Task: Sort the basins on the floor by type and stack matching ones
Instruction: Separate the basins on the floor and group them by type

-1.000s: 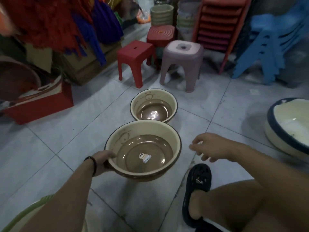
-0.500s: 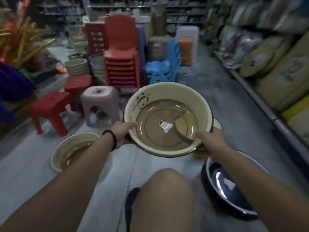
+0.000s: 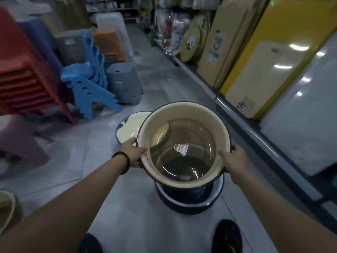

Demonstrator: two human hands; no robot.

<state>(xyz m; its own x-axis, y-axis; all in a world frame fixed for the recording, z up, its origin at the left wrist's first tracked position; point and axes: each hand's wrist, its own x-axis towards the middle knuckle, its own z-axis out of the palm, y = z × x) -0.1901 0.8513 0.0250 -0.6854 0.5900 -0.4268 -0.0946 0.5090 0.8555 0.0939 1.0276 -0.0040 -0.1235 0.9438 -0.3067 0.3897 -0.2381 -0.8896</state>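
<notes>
Both arms reach straight forward. The left hand and right hand grip opposite sides of a cream basin's rim, thumbs inside, fingers curled beneath. The basin is held tilted just above a dark blue basin on the floor. Four basins show: these two, a pale one behind, and one at the left edge.

The sticker in the cream basin seems to read "Bamboo".
</notes>
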